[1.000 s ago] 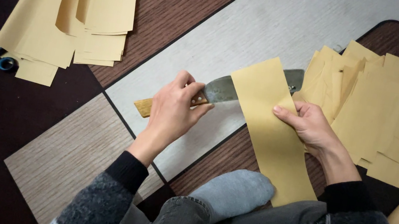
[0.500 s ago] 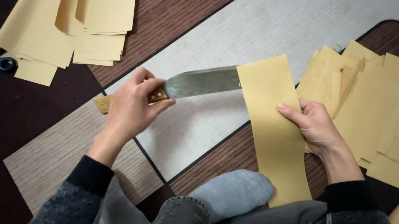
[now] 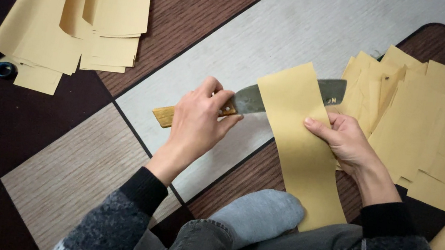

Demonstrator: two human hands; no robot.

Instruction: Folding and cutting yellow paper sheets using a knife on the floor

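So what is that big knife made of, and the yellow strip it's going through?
The knife seems to have a dull grey metal blade, with a faint sheen, and a handle that looks like wood: yellow-brown with grain lines, gripped in the left hand. The yellow strip looks like thin matte paper, since it bends softly where the right hand holds it.
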